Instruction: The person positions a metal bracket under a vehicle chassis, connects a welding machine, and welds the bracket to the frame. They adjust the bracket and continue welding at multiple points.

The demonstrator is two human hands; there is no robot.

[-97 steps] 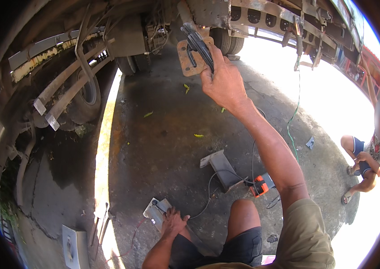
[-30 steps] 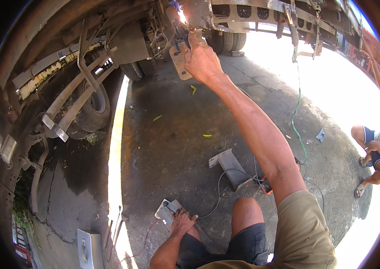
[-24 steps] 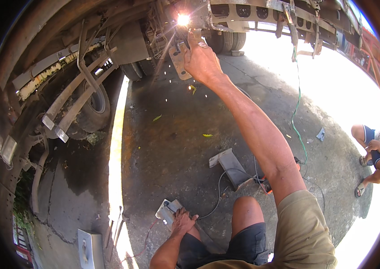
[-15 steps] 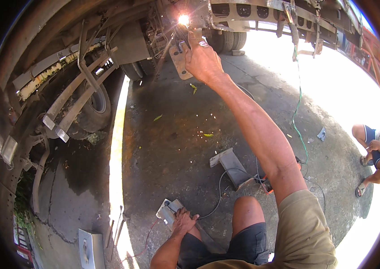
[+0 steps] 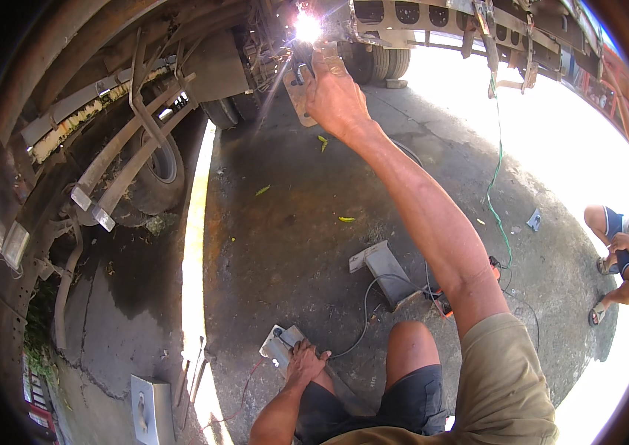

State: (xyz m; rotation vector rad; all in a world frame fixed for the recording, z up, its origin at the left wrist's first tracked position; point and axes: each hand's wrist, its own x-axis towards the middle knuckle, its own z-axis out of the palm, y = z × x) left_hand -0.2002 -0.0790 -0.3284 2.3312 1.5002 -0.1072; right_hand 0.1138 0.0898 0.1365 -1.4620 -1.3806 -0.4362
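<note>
Under a truck chassis, my right hand (image 5: 334, 96) is raised at the end of a stretched arm, fingers closed. A bright welding arc (image 5: 308, 28) throws sparks just above the fingertips. Beside my thumb hangs a brown metal plate (image 5: 297, 98) with holes, its upper part lost among dark parts and glare. What my right hand grips is mostly hidden. Low by my left knee, my left hand (image 5: 305, 362) lies with its fingers over a grey metal bracket (image 5: 274, 347), which has a dark piece on its face.
Another metal bracket (image 5: 385, 273) lies on the concrete, with a grey cable (image 5: 366, 311) looping past it. A green cable (image 5: 494, 185) hangs at the right. Steel rods (image 5: 194, 374) and a metal box (image 5: 148, 409) sit at lower left. A person (image 5: 618, 248) crouches at far right.
The arc glows larger and whiter, with more sparks around it. Bright flecks on the ground below have gone. Both hands stay in nearly the same places.
</note>
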